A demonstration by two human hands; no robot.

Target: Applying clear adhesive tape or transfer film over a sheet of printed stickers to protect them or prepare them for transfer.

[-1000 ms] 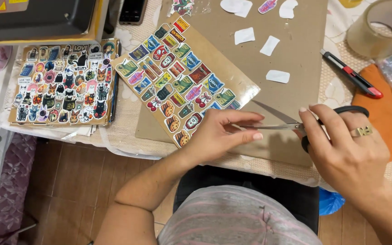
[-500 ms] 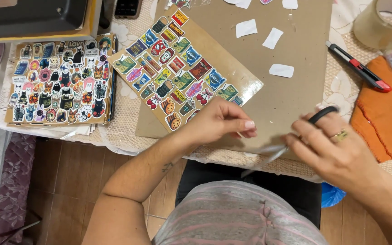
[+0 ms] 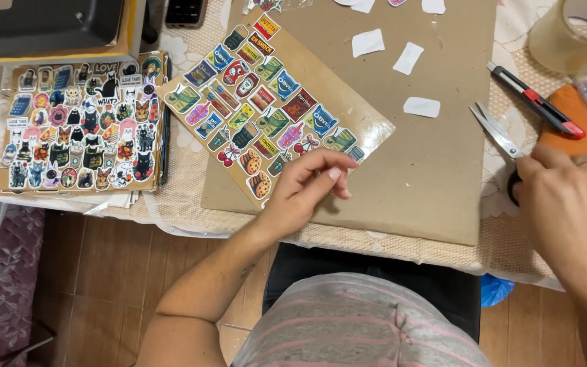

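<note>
Steel scissors [image 3: 504, 146] lie on the table [image 3: 171, 204], blades pointing up-left, handles under the right hand [image 3: 568, 204], whose grip looks closed on them. Left hand [image 3: 307, 187] pinches at the sticker sheet [image 3: 270, 109] edge.

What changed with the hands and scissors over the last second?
The right hand carried the scissors away to the right, onto the lace cloth beside the cardboard. The left hand stayed by the sticker sheet. The other sheet and the cutter stayed put.
</note>
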